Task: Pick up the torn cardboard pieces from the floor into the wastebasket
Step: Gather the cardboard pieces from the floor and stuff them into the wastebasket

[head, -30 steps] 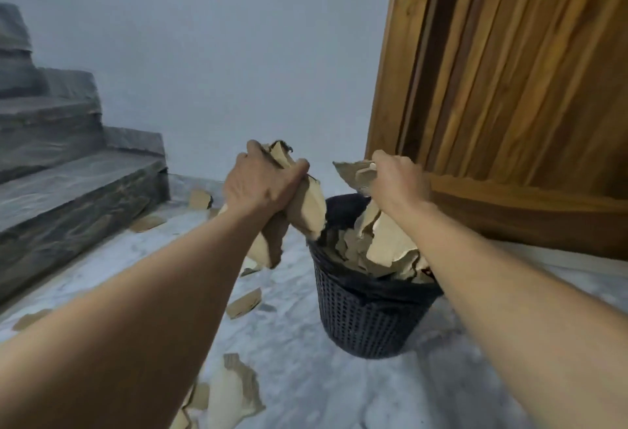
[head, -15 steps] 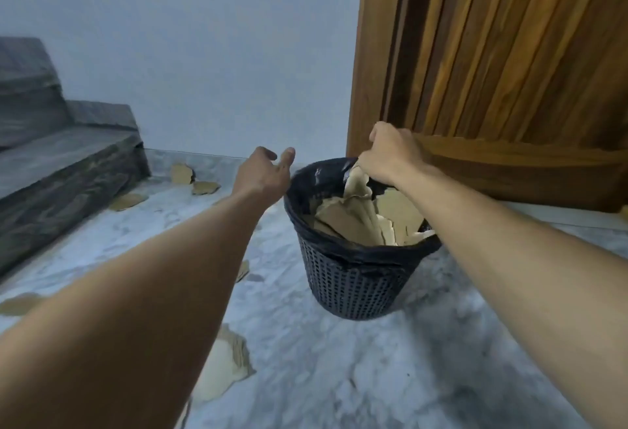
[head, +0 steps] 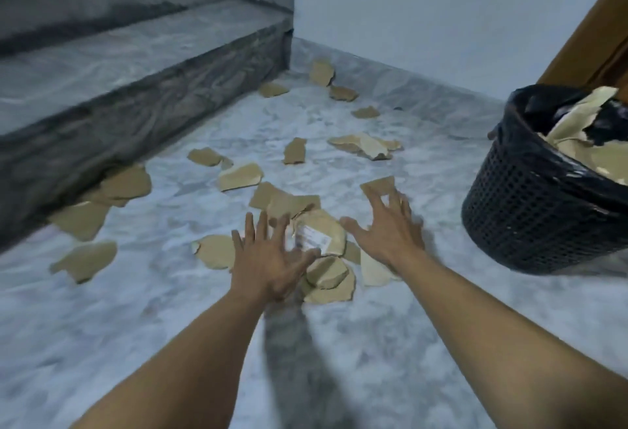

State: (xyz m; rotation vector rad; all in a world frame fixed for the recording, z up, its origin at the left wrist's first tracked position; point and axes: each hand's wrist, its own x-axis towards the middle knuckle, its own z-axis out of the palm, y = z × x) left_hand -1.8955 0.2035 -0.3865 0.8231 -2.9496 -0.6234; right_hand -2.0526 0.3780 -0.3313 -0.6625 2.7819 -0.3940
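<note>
Several torn brown cardboard pieces lie scattered over the marble floor. A small heap of pieces, one with a white label, lies between my hands. My left hand hovers over the heap's left side, fingers spread and empty. My right hand is spread open over its right side, also empty. The black mesh wastebasket with a black liner stands at the right, holding cardboard pieces that reach above its rim.
Dark grey stone steps rise along the left, with cardboard pieces against the bottom step. A white wall closes the back. A wooden door frame stands behind the wastebasket.
Both hands dropped their cardboard into the wastebasket and came away empty. My view swung left and down, and both hands now reach open over the heap on the floor.
</note>
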